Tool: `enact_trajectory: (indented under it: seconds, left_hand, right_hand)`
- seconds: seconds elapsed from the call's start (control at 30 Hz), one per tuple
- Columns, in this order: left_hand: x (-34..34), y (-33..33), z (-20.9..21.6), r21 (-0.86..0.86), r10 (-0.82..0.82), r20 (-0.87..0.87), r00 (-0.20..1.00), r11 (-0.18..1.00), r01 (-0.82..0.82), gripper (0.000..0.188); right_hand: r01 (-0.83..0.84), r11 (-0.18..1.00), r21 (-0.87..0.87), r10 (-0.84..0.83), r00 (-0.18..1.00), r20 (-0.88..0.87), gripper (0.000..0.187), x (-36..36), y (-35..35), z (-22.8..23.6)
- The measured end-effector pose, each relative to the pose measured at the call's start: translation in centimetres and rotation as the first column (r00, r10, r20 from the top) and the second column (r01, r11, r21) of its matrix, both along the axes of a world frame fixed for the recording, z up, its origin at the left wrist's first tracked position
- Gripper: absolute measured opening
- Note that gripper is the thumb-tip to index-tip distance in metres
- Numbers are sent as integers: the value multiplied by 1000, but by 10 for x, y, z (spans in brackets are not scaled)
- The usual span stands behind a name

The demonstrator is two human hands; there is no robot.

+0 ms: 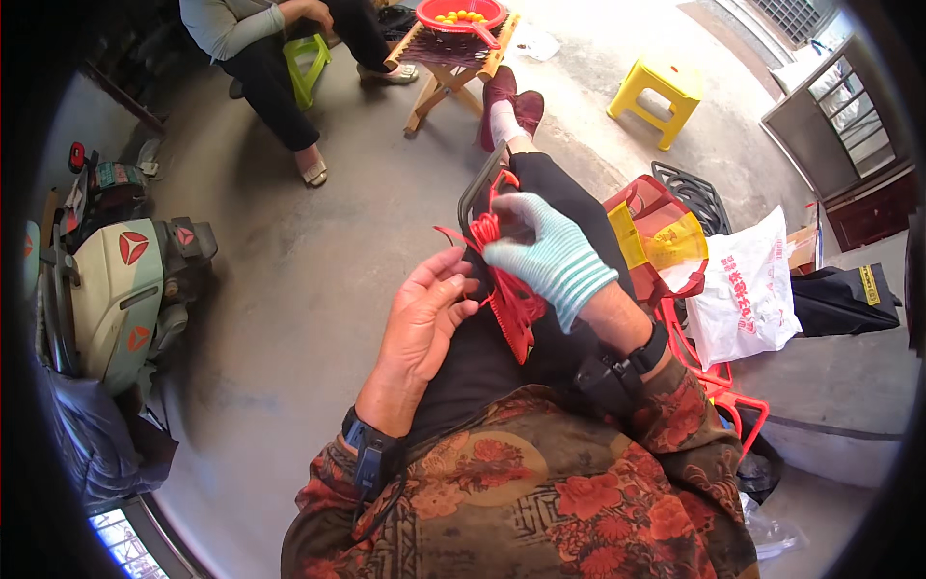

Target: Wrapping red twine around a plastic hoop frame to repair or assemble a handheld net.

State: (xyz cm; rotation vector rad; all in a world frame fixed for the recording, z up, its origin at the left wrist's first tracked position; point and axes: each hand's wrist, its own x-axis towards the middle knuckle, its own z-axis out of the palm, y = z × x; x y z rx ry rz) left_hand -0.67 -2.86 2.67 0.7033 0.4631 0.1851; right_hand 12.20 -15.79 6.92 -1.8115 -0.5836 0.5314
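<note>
Nearest, lower centre: one flowered shirt (540, 482), and above it at mid-frame a red cord (518, 297) in a bunched hank, clasped near its top by the gloved right hand (555, 253), which hides part of it; bare left hand (422, 314) just beside, fingers curled, pinch on a strand not certain. Around: scooter (121, 289), left; seated person (236, 43), green stool (307, 69), upper left; red basket (449, 21) of yellow fruit (461, 17) on folding stool (439, 53), top centre. Right: yellow stool (658, 92), upper; white bag (741, 294), middle, partly blocking a black bag (834, 301).
</note>
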Motion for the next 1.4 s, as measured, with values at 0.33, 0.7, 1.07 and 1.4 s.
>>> enact_trajectory:
  seconds: [0.33, 0.7, 1.07, 1.4]
  left_hand:
    - [8, -7, -20, 12, -55, 20, 998, 998, 55, 17]
    - [-68, 55, 25, 304, -444, 74, 893, 863, 404, 38]
    - [-139, 84, 83, 345, -115, 365, 924, 938, -20, 33]
    - [-29, 2, 29, 521, -236, -177, 956, 801, 294, 44]
  right_hand:
    - [-74, 997, -8, 70, 901, 428, 22, -22, -3, -18]
    - [-27, 990, 138, -31, 916, 400, 68, -17, -51, 32]
    - [-648, 759, 63, 611, 743, 275, 13, -49, -30, 70]
    - [-204, 900, 386, 397, 752, -527, 13, -78, -108, 53]
